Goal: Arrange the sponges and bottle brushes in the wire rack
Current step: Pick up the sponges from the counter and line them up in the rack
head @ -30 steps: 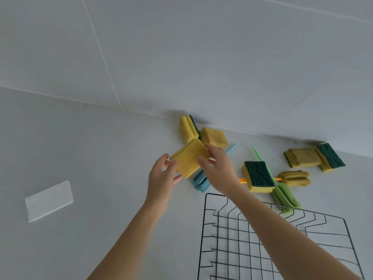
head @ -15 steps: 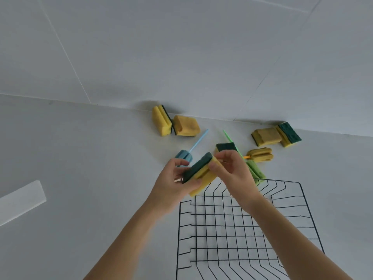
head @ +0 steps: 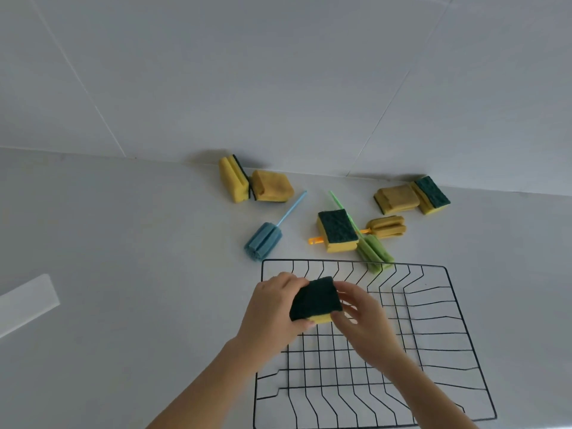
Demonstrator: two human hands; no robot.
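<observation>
Change: sponge (head: 315, 300) carried down from the counter pile, now over the rack (head: 458, 308).
Sponge: dark scrub side up, yellow beneath.
Grip: left hand (head: 272, 311) and right hand (head: 362, 317) both pinch it.

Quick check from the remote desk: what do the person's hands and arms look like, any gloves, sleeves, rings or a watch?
Both are bare. The left hand and right hand wear no gloves, and no rings show on the visible fingers. Both forearms are uncovered down to the frame's bottom edge: no sleeves, watch, bracelets or markings in view.
</observation>
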